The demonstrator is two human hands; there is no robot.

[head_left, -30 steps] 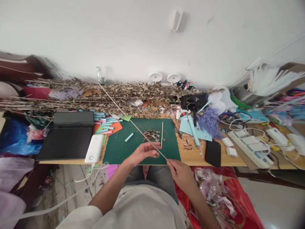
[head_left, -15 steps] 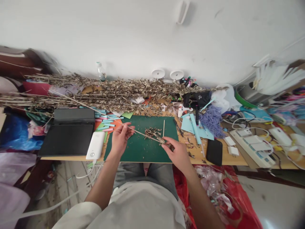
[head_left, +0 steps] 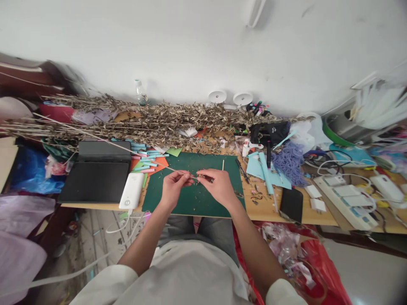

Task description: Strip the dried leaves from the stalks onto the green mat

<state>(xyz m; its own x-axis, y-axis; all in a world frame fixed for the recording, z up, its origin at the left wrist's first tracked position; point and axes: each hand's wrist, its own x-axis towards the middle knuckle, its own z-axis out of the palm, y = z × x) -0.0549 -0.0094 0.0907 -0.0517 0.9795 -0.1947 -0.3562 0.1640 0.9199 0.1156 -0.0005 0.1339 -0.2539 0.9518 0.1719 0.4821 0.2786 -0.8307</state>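
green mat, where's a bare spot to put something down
Bare: the green mat at its near left corner, between the power bank and the left hand, and its near edge below the right hand; both pinch a thin stem. Crowded: dried branches along the back, paper and cables to the right.

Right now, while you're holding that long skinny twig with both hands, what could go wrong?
1. The left hand and right hand pinch the long thin dried stem close together; it looks brittle and might snap.
2. Its far end stretches out over the pastel rolled paper tubes and could sweep some aside.
3. The white rectangular power bank sits at the edge of the wooden table, close to the left forearm; a bump may drop it.
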